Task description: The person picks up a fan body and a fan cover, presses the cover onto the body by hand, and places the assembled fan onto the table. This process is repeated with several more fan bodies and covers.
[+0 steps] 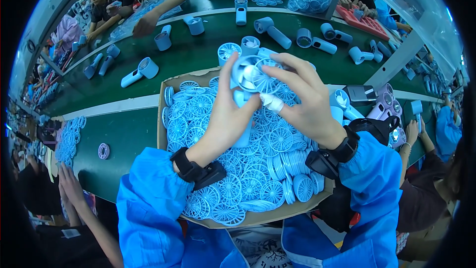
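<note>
Above a cardboard box, my left hand is closed around a light blue handheld fan, its handle hanging down below the palm. Pale blades show in the fan's round head, which is turned up toward me. My right hand pinches a round, spoked fan grille at the front of that head, overlapping the blades; whether it is seated, I cannot tell. A white wrap covers the right thumb. Loose light blue grilles fill the box under both hands, with some stacked on edge at its right.
Beyond the box, a green conveyor belt carries several blue fans. Purple fans lie at right. On the left surface are a pile of blue grilles and a purple ring. Co-workers' hands are at both sides and across.
</note>
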{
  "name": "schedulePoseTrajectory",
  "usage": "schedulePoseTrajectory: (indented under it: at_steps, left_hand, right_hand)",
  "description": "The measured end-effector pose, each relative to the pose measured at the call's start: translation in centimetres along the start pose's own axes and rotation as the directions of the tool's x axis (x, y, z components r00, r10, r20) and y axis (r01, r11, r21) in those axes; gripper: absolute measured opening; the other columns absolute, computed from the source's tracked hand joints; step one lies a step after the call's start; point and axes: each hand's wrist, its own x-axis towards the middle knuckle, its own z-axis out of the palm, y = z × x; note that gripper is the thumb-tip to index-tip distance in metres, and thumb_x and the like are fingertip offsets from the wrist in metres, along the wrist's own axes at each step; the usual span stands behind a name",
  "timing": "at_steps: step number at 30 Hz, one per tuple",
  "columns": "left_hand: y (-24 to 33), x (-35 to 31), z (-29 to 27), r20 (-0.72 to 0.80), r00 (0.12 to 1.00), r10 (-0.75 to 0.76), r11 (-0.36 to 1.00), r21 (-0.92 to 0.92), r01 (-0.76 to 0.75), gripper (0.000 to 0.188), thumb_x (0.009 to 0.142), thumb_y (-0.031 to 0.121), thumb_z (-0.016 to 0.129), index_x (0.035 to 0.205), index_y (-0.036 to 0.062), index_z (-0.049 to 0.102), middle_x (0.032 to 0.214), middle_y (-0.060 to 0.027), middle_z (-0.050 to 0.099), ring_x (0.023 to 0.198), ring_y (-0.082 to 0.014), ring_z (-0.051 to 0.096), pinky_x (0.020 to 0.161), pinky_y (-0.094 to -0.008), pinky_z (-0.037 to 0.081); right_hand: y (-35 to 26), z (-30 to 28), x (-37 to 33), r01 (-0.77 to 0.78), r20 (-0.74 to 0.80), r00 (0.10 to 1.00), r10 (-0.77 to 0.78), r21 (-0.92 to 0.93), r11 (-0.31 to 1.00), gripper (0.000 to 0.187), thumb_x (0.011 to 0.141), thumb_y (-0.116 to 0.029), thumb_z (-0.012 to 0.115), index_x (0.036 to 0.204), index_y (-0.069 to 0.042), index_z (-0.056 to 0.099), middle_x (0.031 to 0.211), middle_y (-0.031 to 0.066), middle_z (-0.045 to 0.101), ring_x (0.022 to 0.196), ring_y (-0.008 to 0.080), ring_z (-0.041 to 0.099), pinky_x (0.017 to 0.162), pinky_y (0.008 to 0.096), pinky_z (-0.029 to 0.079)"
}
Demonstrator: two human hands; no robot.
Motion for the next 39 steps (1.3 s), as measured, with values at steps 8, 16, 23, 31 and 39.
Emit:
schedulePoseTrajectory:
  at_steps: [8, 16, 23, 31, 39]
  left_hand:
    - [-0.4, -0.4, 0.6, 0.056, 0.998, 0.006, 0.983, 0.181, -0.016, 0.081, 0.084, -0.004, 0.055, 0.15, 0.0174, 0.013, 0.101, -0.0144, 0.054, 0.069, -0.0159, 0.06, 0.055, -0.0275, 0.049]
    - [-0.7, -0.3, 0.5, 0.072, 0.997, 0.019, 0.978, 0.205, -0.033, 0.082, 0.084, -0.004, 0.055, 0.15, 0.0162, 0.01, 0.102, -0.0156, 0.055, 0.07, -0.0178, 0.061, 0.057, -0.0292, 0.049]
    - [-1.4, -0.2, 0.6, 0.082, 0.99, 0.111, 0.957, 0.259, -0.129, 0.082, 0.085, -0.004, 0.054, 0.15, 0.0154, 0.008, 0.108, -0.0188, 0.055, 0.072, -0.0208, 0.062, 0.058, -0.031, 0.05]
    - [-0.6, -0.6, 0.8, 0.085, 0.996, 0.02, 0.966, 0.256, -0.041, 0.082, 0.085, -0.005, 0.053, 0.15, 0.0145, 0.006, 0.109, -0.0183, 0.055, 0.073, -0.023, 0.064, 0.059, -0.0328, 0.052]
    - [0.7, -0.5, 0.9, 0.108, 0.99, -0.091, 0.992, -0.08, 0.1, 0.079, 0.087, 0.0, 0.057, 0.149, 0.0157, 0.009, 0.103, -0.0132, 0.058, 0.072, -0.0161, 0.062, 0.058, -0.0284, 0.051]
  right_hand:
    - [-0.3, -0.1, 0.0, 0.07, 0.044, 0.997, -0.067, -0.051, 0.996, 0.051, 0.06, -0.009, 0.081, 0.11, -0.007, 0.067, 0.119, 0.0116, 0.058, 0.101, 0.0298, 0.057, 0.08, 0.0367, 0.049]
    - [-0.3, -0.1, 0.0, 0.098, 0.049, 0.994, -0.095, -0.07, 0.993, 0.052, 0.06, -0.01, 0.081, 0.11, -0.008, 0.067, 0.119, 0.0114, 0.058, 0.1, 0.0304, 0.057, 0.08, 0.0371, 0.049]
    - [-0.4, -0.1, -0.1, 0.1, 0.05, 0.994, -0.095, -0.095, 0.99, 0.053, 0.059, -0.011, 0.082, 0.11, -0.008, 0.067, 0.119, 0.0114, 0.058, 0.099, 0.0302, 0.056, 0.08, 0.038, 0.049]
    - [-0.9, -0.2, -0.1, 0.09, 0.084, 0.993, -0.078, -0.151, 0.984, 0.054, 0.059, -0.01, 0.081, 0.111, -0.01, 0.068, 0.12, 0.0112, 0.058, 0.101, 0.0307, 0.055, 0.08, 0.0387, 0.049]
    - [0.6, 0.3, 0.3, 0.171, 0.159, 0.979, -0.129, -0.286, 0.943, 0.044, 0.082, -0.019, 0.07, 0.125, -0.011, 0.06, 0.134, 0.0111, 0.049, 0.113, 0.0274, 0.051, 0.094, 0.0347, 0.044]
